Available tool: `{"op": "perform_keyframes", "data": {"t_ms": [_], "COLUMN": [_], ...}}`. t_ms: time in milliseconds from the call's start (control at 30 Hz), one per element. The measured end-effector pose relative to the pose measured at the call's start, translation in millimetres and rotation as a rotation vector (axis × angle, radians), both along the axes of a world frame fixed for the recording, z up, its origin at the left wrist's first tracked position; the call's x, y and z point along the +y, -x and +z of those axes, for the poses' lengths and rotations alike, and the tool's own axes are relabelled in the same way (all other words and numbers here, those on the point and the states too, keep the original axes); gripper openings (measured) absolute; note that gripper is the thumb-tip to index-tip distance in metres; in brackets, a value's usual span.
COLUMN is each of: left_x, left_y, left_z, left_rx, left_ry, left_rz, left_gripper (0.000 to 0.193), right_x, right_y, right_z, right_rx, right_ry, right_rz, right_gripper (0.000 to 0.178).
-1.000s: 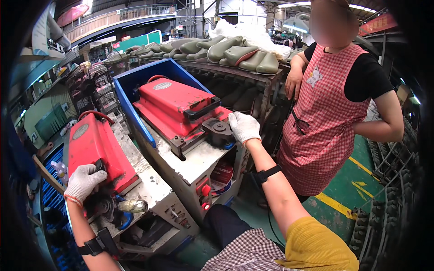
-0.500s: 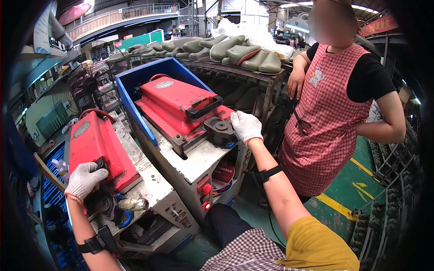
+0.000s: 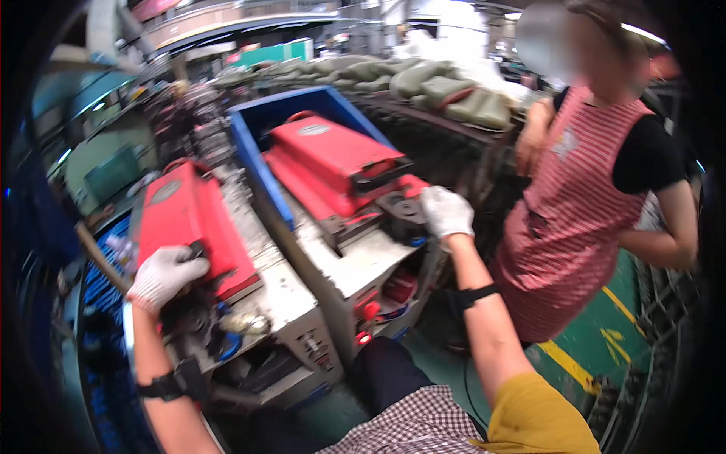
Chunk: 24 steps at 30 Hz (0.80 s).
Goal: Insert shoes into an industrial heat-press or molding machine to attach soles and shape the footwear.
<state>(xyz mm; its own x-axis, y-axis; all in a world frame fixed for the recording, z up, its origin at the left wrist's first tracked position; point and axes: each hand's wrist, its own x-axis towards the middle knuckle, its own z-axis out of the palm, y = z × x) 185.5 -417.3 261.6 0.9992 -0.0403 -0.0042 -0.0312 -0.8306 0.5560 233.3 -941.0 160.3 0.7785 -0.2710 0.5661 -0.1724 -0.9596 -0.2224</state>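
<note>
Two machines with red covers stand side by side before me. My left hand (image 3: 168,274), in a white knitted glove, is closed around the dark handle (image 3: 198,250) on the left red cover (image 3: 185,219). My right hand (image 3: 448,213), also gloved, is against the outer side of the right machine, beside its black fitting (image 3: 403,208); blur and the angle hide what its fingers grip. The right red cover (image 3: 329,151) has a black handle (image 3: 380,178) across its front, with no hand on it. A wrapped, yellowish grip (image 3: 246,323) juts out below the left cover.
A person in a checked apron (image 3: 563,204) stands close on my right. Behind the machines, olive-green boots (image 3: 423,79) lie piled on a rack. A blue tray wall (image 3: 261,178) surrounds the right cover. Red buttons (image 3: 368,310) sit on the right machine's front.
My view has swung a little to the left and blurred, so the machines appear farther right and lower. Both hands keep their places at the machines. The person's head has turned.
</note>
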Motion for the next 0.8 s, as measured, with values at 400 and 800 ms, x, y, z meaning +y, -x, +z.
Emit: {"op": "perform_keyframes", "data": {"t_ms": [400,800], "left_x": [-78.2,-236.9], "left_y": [-20.0,-59.1], "left_z": [-37.8,-66.4], "left_rx": [-0.841,-0.704], "left_ry": [0.245,-0.235], "left_rz": [0.059,-0.553], "left_gripper": [0.017,0.063], "right_x": [2.0,50.9], "right_y": [10.8,111.9], "right_z": [3.5,9.8], "right_rx": [0.074,0.050], "right_ry": [-0.200,-0.157], "right_rz": [-0.108,0.329], "right_gripper": [0.050,0.034]}}
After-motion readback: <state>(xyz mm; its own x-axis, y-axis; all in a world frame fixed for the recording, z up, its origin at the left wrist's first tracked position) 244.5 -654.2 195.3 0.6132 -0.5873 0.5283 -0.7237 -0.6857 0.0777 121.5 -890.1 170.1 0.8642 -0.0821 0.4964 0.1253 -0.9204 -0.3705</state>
